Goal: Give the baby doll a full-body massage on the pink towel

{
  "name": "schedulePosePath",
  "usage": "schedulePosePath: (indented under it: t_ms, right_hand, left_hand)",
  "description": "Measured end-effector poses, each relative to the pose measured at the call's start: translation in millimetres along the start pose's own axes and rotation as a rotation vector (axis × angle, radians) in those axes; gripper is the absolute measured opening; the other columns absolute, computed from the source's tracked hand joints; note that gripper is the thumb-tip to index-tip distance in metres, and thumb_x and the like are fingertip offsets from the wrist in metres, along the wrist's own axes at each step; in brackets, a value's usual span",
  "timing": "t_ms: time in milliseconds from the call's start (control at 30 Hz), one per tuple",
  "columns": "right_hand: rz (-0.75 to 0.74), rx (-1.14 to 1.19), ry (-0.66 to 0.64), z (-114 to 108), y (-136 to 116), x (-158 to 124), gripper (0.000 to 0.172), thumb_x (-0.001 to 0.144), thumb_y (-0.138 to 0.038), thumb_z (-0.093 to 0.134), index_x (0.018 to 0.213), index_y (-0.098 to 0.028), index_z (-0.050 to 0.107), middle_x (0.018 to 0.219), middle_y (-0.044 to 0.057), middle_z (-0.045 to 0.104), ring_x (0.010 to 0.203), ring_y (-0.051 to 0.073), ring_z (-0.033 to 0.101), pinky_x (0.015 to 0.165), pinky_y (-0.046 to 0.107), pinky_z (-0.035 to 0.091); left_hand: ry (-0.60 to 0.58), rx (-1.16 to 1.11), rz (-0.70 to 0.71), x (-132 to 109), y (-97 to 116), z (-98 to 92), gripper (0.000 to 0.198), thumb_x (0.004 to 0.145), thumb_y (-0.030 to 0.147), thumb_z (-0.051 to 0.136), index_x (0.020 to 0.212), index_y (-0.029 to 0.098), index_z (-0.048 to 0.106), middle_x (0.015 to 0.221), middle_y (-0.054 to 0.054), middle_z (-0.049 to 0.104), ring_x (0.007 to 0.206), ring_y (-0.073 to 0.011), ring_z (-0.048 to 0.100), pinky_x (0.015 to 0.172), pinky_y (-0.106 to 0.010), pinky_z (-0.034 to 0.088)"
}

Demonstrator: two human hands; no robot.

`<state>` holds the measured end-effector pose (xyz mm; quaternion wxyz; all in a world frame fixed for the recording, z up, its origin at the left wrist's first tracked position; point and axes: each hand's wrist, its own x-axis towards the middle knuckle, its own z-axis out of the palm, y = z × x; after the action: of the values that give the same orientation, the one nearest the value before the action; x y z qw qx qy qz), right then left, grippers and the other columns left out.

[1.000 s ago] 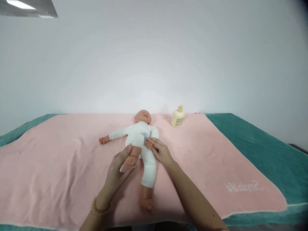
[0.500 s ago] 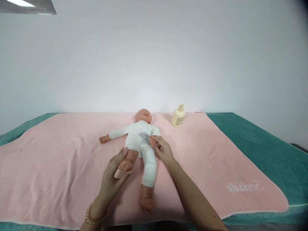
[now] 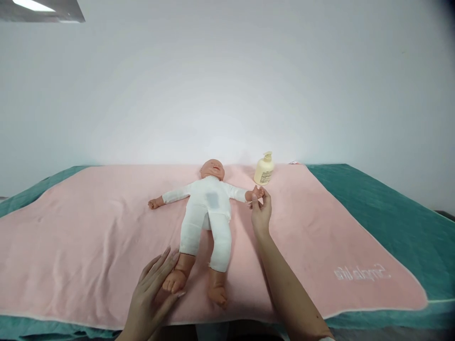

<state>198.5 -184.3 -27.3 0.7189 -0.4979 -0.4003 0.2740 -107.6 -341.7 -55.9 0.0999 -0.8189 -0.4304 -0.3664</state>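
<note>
Right hand (image 3: 262,214) has the baby doll (image 3: 222,201) pinched by 1 little hand (image 3: 253,194), left hand (image 3: 151,289) kinda loosely spread around 1 foot (image 3: 175,280), pink blanket (image 3: 313,246) underneath.

We count one doll (image 3: 217,198), with one head (image 3: 212,169), two arms (image 3: 177,193) (image 3: 237,193), two legs (image 3: 191,232) (image 3: 221,239) and two bare feet (image 3: 175,280) (image 3: 217,290). We count two human hands: one left hand (image 3: 148,294), one right hand (image 3: 262,215). Around them we tally one pump bottle (image 3: 264,171), one pink blanket (image 3: 320,237), one green cover (image 3: 384,213) (showing on several sides, but we make it one), one wall (image 3: 227,85) and two embroidered words (image 3: 361,273).
</note>
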Motion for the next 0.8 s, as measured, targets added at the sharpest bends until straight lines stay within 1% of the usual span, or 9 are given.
schedulePosePath:
  t_ms: [67,133,200,267,433,533,600,700,800]
  right_hand:
    - [0.076,0.05,0.077,-5.3,5.1,6.1,0.054,0.08,-0.053,0.063,0.118,-0.015,0.054,0.09,0.004,0.064,0.057,0.009,0.053,0.058,0.025,0.048]
    - [0.189,0.102,0.142,-11.5,13.0,13.3,0.051,0.075,-0.054,0.068,0.106,-0.014,0.059,0.074,0.0,0.061,0.056,0.01,0.053,0.057,0.025,0.049]
    - [0.284,0.142,0.193,-16.8,22.0,20.0,0.046,0.071,-0.053,0.072,0.094,-0.015,0.061,0.069,-0.001,0.06,0.058,0.011,0.055,0.056,0.024,0.05]
    - [0.333,0.171,0.225,-19.6,29.7,25.0,0.04,0.071,-0.052,0.072,0.087,-0.017,0.06,0.071,0.0,0.062,0.061,0.012,0.059,0.056,0.024,0.052]
    - [0.382,0.245,0.233,-17.2,38.1,29.0,0.03,0.078,-0.046,0.066,0.091,-0.02,0.055,0.076,0.0,0.064,0.062,0.012,0.064,0.057,0.024,0.056]
    - [0.404,0.268,0.232,-16.1,39.2,30.1,0.026,0.079,-0.043,0.065,0.086,-0.021,0.052,0.076,0.001,0.065,0.062,0.012,0.064,0.055,0.024,0.056]
    - [0.412,0.267,0.231,-16.6,40.1,31.2,0.026,0.079,-0.042,0.065,0.084,-0.021,0.051,0.073,0.0,0.064,0.06,0.012,0.063,0.052,0.023,0.055]
    - [0.411,0.253,0.217,-17.7,40.2,32.0,0.029,0.076,-0.042,0.067,0.089,-0.021,0.051,0.071,-0.002,0.061,0.057,0.011,0.061,0.049,0.021,0.052]
    - [0.391,0.227,0.173,-16.9,34.5,29.1,0.04,0.073,-0.043,0.07,0.1,-0.021,0.052,0.08,-0.001,0.063,0.057,0.011,0.061,0.051,0.023,0.052]
  left_hand:
    - [-0.013,0.014,-0.013,-8.5,0.5,2.5,0.064,0.089,0.038,0.054,0.147,0.022,0.033,0.131,-0.011,0.061,0.123,-0.028,0.055,0.091,-0.041,0.052]
    - [-0.028,0.027,-0.011,-16.3,0.1,5.0,0.064,0.089,0.038,0.055,0.147,0.021,0.033,0.131,-0.011,0.061,0.123,-0.0276,0.055,0.091,-0.04,0.052]
    - [-0.034,0.037,0.001,-22.7,-1.1,6.9,0.064,0.088,0.037,0.056,0.147,0.022,0.033,0.13,-0.011,0.061,0.122,-0.0269,0.056,0.091,-0.038,0.052]
    - [-0.033,0.047,0.016,-27.0,-2.4,8.3,0.064,0.088,0.035,0.056,0.146,0.022,0.035,0.129,-0.01,0.062,0.121,-0.026,0.057,0.09,-0.037,0.053]
    - [-0.027,0.069,0.042,-29.3,-0.9,9.5,0.066,0.088,0.033,0.056,0.148,0.02,0.033,0.126,-0.01,0.064,0.115,-0.0247,0.061,0.088,-0.035,0.054]
    - [-0.016,0.083,0.029,-27.9,2.3,9.5,0.065,0.089,0.033,0.055,0.148,0.021,0.032,0.125,-0.01,0.065,0.113,-0.024,0.063,0.086,-0.034,0.055]
    - [-0.009,0.083,0.019,-27.0,4.1,9.5,0.065,0.089,0.033,0.054,0.148,0.022,0.032,0.125,-0.009,0.065,0.113,-0.0238,0.063,0.086,-0.034,0.055]
    - [-0.014,0.077,0.014,-26.3,5.8,9.2,0.065,0.089,0.032,0.054,0.149,0.022,0.031,0.125,-0.009,0.065,0.114,-0.024,0.062,0.087,-0.034,0.055]
    - [-0.014,0.047,0.001,-27.3,7.1,9.0,0.065,0.09,0.031,0.053,0.149,0.022,0.029,0.125,-0.01,0.065,0.114,-0.0242,0.062,0.087,-0.034,0.055]
